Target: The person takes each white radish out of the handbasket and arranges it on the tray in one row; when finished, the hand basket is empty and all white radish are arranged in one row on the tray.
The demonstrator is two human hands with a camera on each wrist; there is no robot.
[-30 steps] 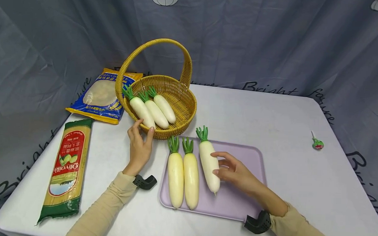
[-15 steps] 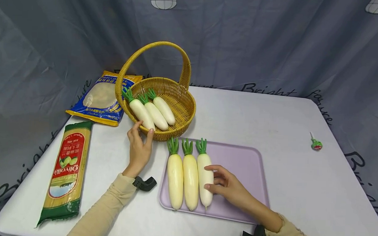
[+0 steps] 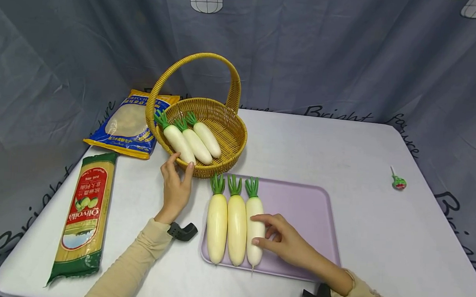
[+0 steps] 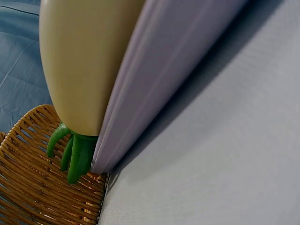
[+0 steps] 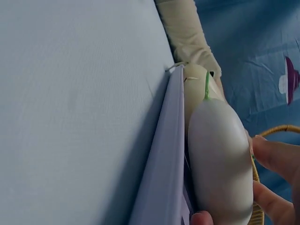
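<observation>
On the lilac tray [image 3: 295, 198], three white radishes with green tops lie side by side. My right hand [image 3: 284, 239] grips the rightmost white radish [image 3: 253, 251], with thumb and forefinger over its side. In the right wrist view this radish [image 5: 219, 154] shows large, fingers around it. Beside it are the middle radish [image 3: 236, 236] and the left radish [image 3: 217, 235], both yellower. My left hand [image 3: 175, 192] rests its thumb and forefinger tips at the front rim of the wicker basket [image 3: 234, 142], spread apart. Inside the basket lie three smaller white radishes [image 3: 198, 145].
A blue and yellow pasta bag [image 3: 126, 122] lies behind the basket's left side. A spaghetti pack [image 3: 84, 213] lies along the table's left. Far to the right is a green lollipop [image 3: 399, 182]. The tray's back left corner sits close to the basket.
My right hand has brought the rightmost radish left and toward me, from a slant to straight alongside the other two. Those two have shifted slightly left. My left hand stays at the basket.
</observation>
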